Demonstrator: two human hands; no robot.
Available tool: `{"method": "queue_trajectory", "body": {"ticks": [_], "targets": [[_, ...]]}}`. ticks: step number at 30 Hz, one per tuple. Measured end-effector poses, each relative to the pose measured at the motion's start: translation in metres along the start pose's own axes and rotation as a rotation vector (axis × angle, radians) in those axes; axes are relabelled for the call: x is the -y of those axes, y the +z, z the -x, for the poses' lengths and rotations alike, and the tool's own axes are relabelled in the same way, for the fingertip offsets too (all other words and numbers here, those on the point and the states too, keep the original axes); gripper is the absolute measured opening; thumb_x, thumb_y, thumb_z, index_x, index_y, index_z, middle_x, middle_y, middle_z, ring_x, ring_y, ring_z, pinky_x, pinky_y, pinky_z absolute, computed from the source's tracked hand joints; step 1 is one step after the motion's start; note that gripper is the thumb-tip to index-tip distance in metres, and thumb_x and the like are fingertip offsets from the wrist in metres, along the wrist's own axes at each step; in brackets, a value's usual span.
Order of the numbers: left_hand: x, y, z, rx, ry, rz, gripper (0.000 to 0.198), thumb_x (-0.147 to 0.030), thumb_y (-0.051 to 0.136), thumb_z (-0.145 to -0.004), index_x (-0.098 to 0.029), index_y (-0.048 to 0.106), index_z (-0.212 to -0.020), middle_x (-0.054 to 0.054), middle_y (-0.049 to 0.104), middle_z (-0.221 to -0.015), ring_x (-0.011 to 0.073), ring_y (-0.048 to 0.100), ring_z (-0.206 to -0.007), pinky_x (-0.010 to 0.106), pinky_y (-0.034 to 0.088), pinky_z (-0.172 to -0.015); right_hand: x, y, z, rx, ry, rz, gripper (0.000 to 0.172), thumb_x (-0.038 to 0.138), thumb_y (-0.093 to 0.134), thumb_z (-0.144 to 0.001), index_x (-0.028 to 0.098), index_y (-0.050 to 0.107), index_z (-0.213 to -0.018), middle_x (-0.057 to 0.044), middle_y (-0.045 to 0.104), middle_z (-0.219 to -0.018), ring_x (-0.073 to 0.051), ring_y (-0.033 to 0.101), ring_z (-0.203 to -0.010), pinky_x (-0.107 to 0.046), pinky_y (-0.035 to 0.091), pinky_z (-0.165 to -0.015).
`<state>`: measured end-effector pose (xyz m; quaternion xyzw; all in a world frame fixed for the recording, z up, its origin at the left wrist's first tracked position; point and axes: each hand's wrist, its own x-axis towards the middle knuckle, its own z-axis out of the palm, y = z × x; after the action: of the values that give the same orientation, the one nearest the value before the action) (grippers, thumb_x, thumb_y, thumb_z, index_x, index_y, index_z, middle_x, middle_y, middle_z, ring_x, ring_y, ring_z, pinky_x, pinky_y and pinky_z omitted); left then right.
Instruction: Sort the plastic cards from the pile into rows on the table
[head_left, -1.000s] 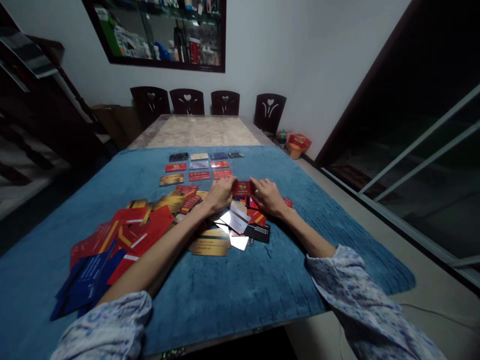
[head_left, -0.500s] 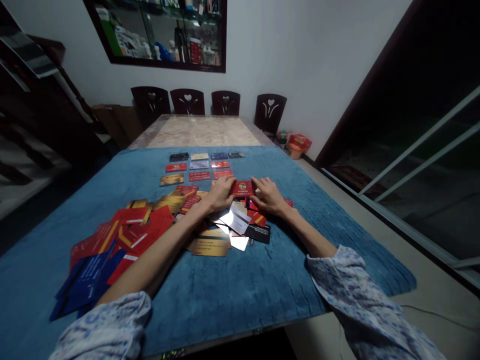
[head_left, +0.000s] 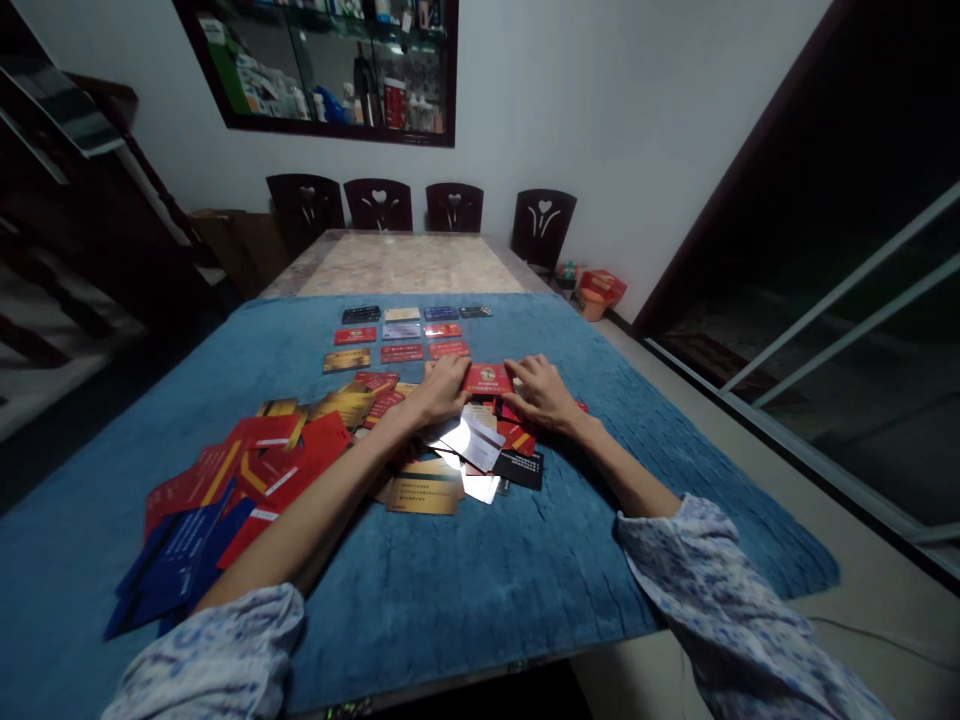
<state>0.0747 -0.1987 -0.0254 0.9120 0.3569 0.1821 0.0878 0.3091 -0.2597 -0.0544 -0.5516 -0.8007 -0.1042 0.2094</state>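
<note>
Between my hands a red card (head_left: 489,379) with a round pale emblem is held up, tilted, over a loose pile of cards. My left hand (head_left: 444,388) is closed on its left edge, and my right hand (head_left: 541,392) grips the right edge with thumb and fingers. Below lie a silver-white card (head_left: 480,445), a black card (head_left: 520,468) and a gold card (head_left: 424,488), overlapping one another. Farther away, several small cards stand in rows on the blue cloth, among them a gold one (head_left: 347,360) and a red one (head_left: 402,353).
Red cards or envelopes (head_left: 300,455) and blue ones (head_left: 176,550) are heaped on the left. The blue cloth (head_left: 465,600) covers the near part of a marble-topped table (head_left: 412,262). Dark chairs (head_left: 544,225) stand at the far end; a glass-shelved cabinet is set in the wall.
The red card has tilted slightly between my hands, which keep hold of it in almost the same place. The whole view has shifted a little; the other cards lie as before.
</note>
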Motion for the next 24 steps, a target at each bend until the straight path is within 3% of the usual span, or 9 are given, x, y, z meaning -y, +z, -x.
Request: {"method": "queue_trajectory", "body": {"ticks": [7, 24], "targets": [[-0.0015, -0.0027, 0.0022, 0.024, -0.001, -0.024, 0.032, -0.021, 0.064, -0.083, -0.017, 0.061, -0.115, 0.016, 0.057, -0.126, 0.0348, 0.052, -0.123, 0.052, 0.041, -0.103, -0.0016, 0.0021, 0.0002, -0.011, -0.027, 0.028, 0.055, 0.048, 0.056, -0.096, 0.016, 0.059, -0.141, -0.019, 0.061, -0.128, -0.034, 0.048, -0.115, -0.046, 0.043, -0.09], [-0.006, -0.0086, 0.0051, 0.093, -0.006, -0.088, 0.022, -0.016, 0.059, -0.086, -0.015, 0.063, -0.107, 0.016, 0.059, -0.119, 0.0331, 0.052, -0.119, 0.049, 0.039, -0.1, 0.0014, -0.0006, -0.0026, 0.042, -0.032, 0.018, 0.045, 0.046, 0.058, -0.096, 0.021, 0.064, -0.133, -0.016, 0.063, -0.124, -0.032, 0.049, -0.11, -0.042, 0.045, -0.084]]}}
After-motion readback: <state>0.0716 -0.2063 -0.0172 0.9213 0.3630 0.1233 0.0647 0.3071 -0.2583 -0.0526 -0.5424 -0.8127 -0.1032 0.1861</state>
